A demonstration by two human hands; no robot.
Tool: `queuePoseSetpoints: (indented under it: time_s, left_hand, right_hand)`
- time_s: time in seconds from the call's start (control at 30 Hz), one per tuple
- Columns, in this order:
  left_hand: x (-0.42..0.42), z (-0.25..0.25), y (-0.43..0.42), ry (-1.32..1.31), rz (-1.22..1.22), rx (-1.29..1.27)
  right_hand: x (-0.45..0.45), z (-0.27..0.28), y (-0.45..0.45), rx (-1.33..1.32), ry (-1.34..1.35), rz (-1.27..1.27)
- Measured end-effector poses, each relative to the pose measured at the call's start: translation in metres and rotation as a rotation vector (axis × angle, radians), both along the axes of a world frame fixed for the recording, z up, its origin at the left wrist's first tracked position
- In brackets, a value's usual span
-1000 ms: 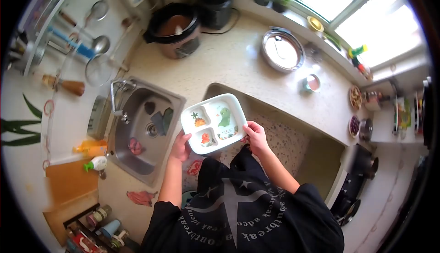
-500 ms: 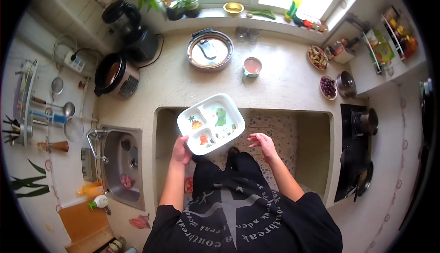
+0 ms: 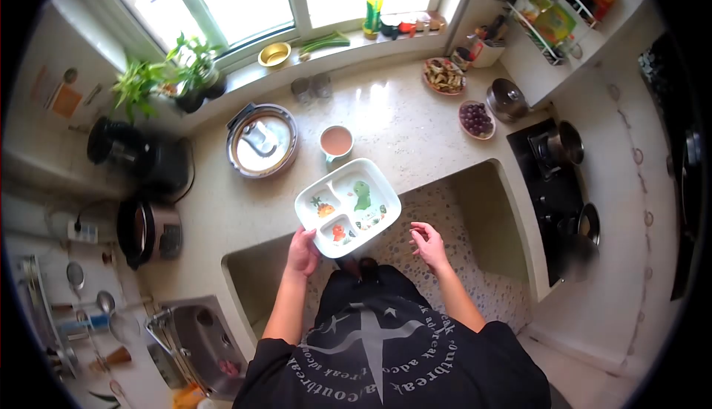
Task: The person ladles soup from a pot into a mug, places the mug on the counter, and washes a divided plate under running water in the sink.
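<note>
My left hand (image 3: pixel 302 253) grips a white divided plate (image 3: pixel 346 207) at its lower left corner. The plate has three compartments printed with cartoon pictures, a green dinosaur among them. It is held up over the front edge of the counter, with nothing lying in it. To the plate's right, my right hand (image 3: pixel 428 246) is in the air, fingers loosely bent and apart, holding nothing. Just beyond the plate stands a mug (image 3: pixel 337 142) of pinkish-brown drink. A round pan with a lid (image 3: pixel 262 140) is on the counter to the mug's left.
Mushroom-like pieces fill one dish (image 3: pixel 444 76), and dark grapes or berries fill another (image 3: pixel 476 120), beside a lidded pot (image 3: pixel 507 100). At right is a black stove (image 3: pixel 547 186) with pans. A cooker (image 3: pixel 148 232) and a sink (image 3: pixel 200 335) are at left. Below the counter is a recess.
My view has turned and shifted toward the right. The plate, still in my left hand, is now closer to the mug and over the counter edge. My right hand stays empty.
</note>
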State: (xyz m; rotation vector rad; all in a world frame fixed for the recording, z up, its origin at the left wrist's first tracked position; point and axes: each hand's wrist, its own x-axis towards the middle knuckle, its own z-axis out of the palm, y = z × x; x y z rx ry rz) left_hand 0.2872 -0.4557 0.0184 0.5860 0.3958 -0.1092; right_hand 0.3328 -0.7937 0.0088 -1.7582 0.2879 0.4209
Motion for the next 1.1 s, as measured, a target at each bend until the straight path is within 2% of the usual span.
queuePoseSetpoints:
  time_s: [0.1, 0.27, 0.5, 0.63, 0.83, 1.0, 1.1]
  left_hand:
    - [0.041, -0.016, -0.004, -0.016, -0.101, 0.086]
    - [0.097, -0.017, -0.017, -0.036, -0.245, 0.036]
    - [0.158, 0.013, -0.052, 0.006, -0.297, 0.036]
    - [0.204, 0.014, -0.078, -0.004, -0.31, 0.041]
    - [0.279, -0.029, -0.123, 0.133, -0.321, 0.308]
    - [0.331, -0.069, -0.167, 0.334, -0.161, 0.546]
    - [0.35, -0.095, -0.185, 0.271, -0.018, 0.638]
  right_hand:
    - [0.017, 0.001, 0.002, 0.064, -0.011, -0.086]
    - [0.049, 0.024, 0.009, 0.102, -0.048, -0.198]
    - [0.111, 0.035, -0.006, 0.314, -0.106, -0.316]
    - [0.161, 0.02, -0.031, 0.241, -0.135, -0.244]
    - [0.262, -0.012, -0.081, 0.281, -0.03, -0.176]
    - [0.34, -0.04, -0.104, 0.271, 0.078, -0.131]
    - [0.374, -0.063, -0.113, 0.295, 0.108, -0.113]
